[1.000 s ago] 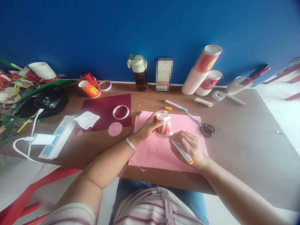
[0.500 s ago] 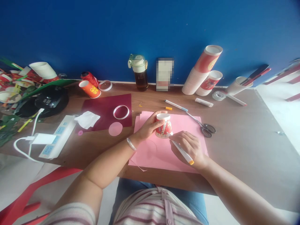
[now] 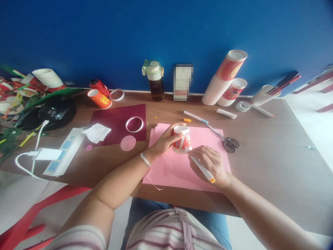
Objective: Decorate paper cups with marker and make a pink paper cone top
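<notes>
My left hand (image 3: 168, 139) is wrapped round a red and white patterned paper cup (image 3: 181, 143), its white opening facing up. In my right hand (image 3: 212, 160) is a white marker (image 3: 201, 169) with an orange end; its tip is at the cup's lower right side. Both hands are over a stack of pink paper (image 3: 161, 170) that bears a curved pencil-like line. An orange cap (image 3: 187, 120) lies just beyond the cup. Beside it lies a second marker (image 3: 195, 117), white and blue. Dark-handled scissors (image 3: 229, 143) rest on the paper's right edge.
A power strip (image 3: 63, 152), a tissue (image 3: 97, 133) and dark red paper (image 3: 117, 114) lie to the left. Along the wall stand a drink bottle (image 3: 156, 81), stacked paper cups (image 3: 217, 88) and a cup of pens (image 3: 264, 95). A tape roll (image 3: 244, 106) is at the right.
Almost nothing differs. The marker's tip has shifted very slightly along the cup's lower side; my left hand and the cup stay in place.
</notes>
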A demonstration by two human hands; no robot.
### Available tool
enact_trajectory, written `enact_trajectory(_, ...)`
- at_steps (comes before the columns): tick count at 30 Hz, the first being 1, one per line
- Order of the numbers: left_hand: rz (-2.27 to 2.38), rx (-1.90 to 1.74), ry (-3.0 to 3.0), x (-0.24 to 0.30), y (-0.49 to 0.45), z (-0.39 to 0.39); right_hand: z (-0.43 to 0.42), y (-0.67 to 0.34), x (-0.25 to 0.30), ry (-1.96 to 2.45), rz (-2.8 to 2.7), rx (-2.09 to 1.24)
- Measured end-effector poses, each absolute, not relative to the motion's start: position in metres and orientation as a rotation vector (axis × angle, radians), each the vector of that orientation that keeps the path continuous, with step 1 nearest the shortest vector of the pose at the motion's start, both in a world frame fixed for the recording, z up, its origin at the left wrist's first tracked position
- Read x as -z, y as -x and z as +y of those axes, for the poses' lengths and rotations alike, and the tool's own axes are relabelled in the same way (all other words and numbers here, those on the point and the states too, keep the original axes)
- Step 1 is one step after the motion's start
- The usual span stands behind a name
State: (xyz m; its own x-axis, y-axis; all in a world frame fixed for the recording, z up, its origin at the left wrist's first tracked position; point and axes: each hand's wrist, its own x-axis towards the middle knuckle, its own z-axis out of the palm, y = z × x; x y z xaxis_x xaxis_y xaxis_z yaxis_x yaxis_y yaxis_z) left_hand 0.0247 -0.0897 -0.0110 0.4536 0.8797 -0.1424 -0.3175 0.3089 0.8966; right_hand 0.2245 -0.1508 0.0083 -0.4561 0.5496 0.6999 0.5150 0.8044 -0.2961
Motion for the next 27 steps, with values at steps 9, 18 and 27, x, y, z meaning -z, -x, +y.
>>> enact_trajectory(9,0.668,-0.934,-0.893,0.0113,-0.024,-0.0893,-0.1506,-0.2256,-0.0113,0.756,-2.087,-0.048)
enact_trajectory(18,0.653,-0.943,-0.933,0.012,-0.0247,-0.0888,-0.152,-0.2243,-0.007,0.694,-2.146,-0.106)
enact_trajectory(27,0.665,-0.927,-0.879,0.0136,-0.0242,-0.0885,-0.1526,-0.2235,-0.009,0.689,-2.101,-0.065)
